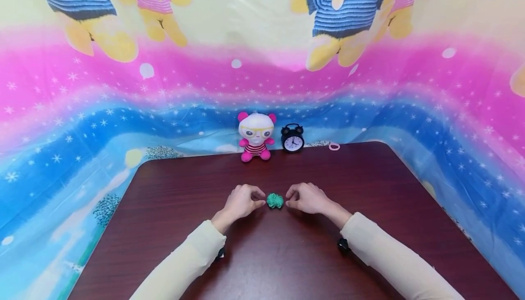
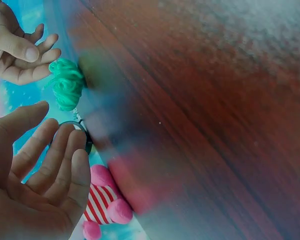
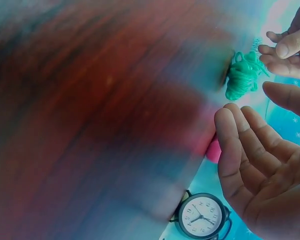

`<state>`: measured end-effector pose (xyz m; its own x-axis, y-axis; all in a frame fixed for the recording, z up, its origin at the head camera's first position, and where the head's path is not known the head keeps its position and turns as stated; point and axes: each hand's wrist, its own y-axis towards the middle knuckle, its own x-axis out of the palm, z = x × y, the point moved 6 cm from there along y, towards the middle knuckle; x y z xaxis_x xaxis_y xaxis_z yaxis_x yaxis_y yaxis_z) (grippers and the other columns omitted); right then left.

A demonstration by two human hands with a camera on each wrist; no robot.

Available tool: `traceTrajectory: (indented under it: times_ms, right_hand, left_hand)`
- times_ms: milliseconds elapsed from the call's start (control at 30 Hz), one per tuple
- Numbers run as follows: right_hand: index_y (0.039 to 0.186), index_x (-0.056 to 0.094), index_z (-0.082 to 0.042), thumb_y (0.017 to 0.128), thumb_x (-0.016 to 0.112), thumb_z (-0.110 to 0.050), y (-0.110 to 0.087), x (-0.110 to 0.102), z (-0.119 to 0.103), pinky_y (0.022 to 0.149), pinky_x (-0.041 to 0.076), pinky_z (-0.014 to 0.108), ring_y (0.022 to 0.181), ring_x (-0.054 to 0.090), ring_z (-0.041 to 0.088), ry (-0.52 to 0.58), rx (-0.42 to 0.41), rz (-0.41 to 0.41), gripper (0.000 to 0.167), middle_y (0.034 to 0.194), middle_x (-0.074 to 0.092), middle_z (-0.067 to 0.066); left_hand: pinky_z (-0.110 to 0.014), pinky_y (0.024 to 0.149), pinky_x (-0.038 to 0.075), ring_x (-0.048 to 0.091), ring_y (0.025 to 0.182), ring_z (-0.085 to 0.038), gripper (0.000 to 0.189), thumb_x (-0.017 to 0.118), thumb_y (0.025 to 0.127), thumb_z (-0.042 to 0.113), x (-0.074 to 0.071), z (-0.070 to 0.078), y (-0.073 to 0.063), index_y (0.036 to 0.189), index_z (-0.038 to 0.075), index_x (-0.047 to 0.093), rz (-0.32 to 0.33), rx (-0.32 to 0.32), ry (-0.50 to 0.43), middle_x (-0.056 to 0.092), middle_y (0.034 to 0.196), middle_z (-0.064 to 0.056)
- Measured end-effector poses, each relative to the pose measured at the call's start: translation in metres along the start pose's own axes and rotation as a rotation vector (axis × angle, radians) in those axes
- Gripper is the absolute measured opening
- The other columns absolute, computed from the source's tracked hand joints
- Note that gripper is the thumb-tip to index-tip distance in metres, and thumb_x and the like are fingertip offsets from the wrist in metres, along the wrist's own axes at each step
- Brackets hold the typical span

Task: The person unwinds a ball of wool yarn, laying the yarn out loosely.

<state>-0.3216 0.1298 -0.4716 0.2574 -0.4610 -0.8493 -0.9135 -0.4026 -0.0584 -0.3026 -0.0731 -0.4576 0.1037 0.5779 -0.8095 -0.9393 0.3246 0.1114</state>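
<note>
A small bundle of green cord point(image 1: 275, 200) lies on the dark wooden table between the two hands. On its left is the left hand point(image 1: 243, 201), thumb and fingers loosely bent and apart from the bundle. The right hand point(image 1: 308, 198) mirrors it on the other side, with nothing between thumb and fingers. In the left wrist view, the green bundle point(image 2: 67, 84) shows wound loops, and the left palm point(image 2: 35, 195) faces it. From the right wrist, the cord bundle point(image 3: 244, 75) appears beyond the fingertips of the right hand point(image 3: 265, 165).
At the table's point(image 1: 197, 177) back edge sits a pink and white plush bear point(image 1: 256, 137) with yellow glasses. Beside it stands a black alarm clock point(image 1: 293, 138). A pink ring point(image 1: 334, 147) lies farther right. Printed cloth point(image 1: 229, 76) hangs around the table.
</note>
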Motion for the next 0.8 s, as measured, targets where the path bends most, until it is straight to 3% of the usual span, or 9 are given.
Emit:
traceTrajectory:
  times_ms: [500,800]
  right_hand:
    - [0.094,0.075,-0.023,0.087,0.077,-0.029,0.005,0.006,-0.004,0.065,0.050,0.030,0.064,0.059,0.005,-0.023,-0.006,-0.014,0.010,0.077,0.069,-0.014]
    - [0.094,0.075,-0.022,0.087,0.077,-0.027,0.008,0.010,-0.006,0.066,0.050,0.029,0.065,0.059,0.005,-0.030,-0.016,-0.023,0.009,0.078,0.069,-0.012]
  left_hand:
    - [-0.033,0.077,0.057,0.072,0.086,-0.015,0.017,0.077,0.087,0.019,0.007,0.003,0.005,0.102,0.011,0.077,-0.017,-0.006,-0.005,0.078,0.094,-0.002]
    - [-0.029,0.075,0.058,0.073,0.087,-0.014,0.016,0.076,0.089,0.018,0.014,0.000,0.008,0.104,0.011,0.078,-0.071,-0.010,-0.020,0.078,0.095,-0.002]
